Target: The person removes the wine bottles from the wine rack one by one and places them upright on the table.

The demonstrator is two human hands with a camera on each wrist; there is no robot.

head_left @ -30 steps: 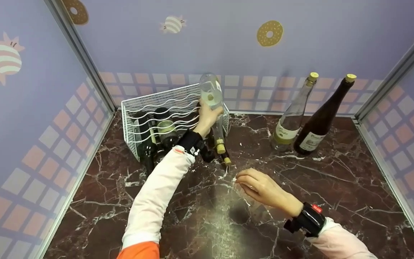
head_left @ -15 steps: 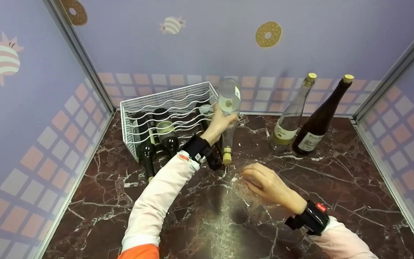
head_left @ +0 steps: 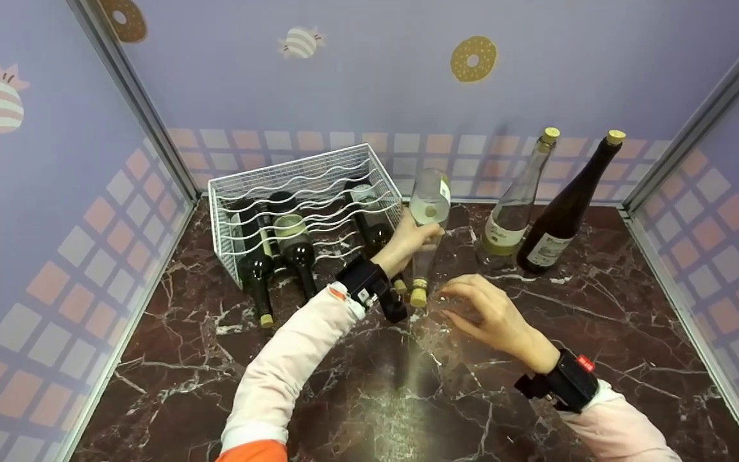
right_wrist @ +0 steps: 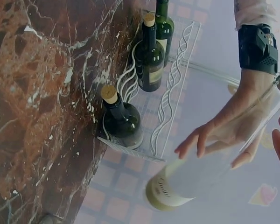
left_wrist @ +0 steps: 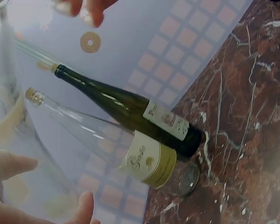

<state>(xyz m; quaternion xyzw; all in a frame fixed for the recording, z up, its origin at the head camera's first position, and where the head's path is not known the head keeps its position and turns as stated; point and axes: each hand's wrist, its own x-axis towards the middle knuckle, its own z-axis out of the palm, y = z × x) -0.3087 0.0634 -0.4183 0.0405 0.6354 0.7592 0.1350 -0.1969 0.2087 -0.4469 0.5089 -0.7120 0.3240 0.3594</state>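
My left hand (head_left: 411, 239) grips a clear glass bottle (head_left: 430, 196) round its shoulder, to the right of the wire rack. The bottle slopes base up and away, its corked neck pointing down toward me. In the right wrist view, the left hand (right_wrist: 228, 126) spans the clear bottle (right_wrist: 170, 189), whose pale label shows near the base. Just right of the cork (head_left: 418, 296) is my right hand (head_left: 494, 314), holding nothing, thumb and fingers spread apart and loosely bent. Only the right fingertips (left_wrist: 91, 11) appear at the top of the left wrist view.
A white wire rack (head_left: 292, 162) at the back left bears dark bottles (head_left: 299, 251), lying with necks toward me. At the back right stand a clear corked bottle (head_left: 507, 226) and a dark brown one (head_left: 565, 208). Walls enclose the marbled tabletop (head_left: 344, 378).
My left hand has carried the clear bottle rightward from over the rack's right end to beside it, and lower. My right hand has shifted slightly right and up, its fingers spreading wider.
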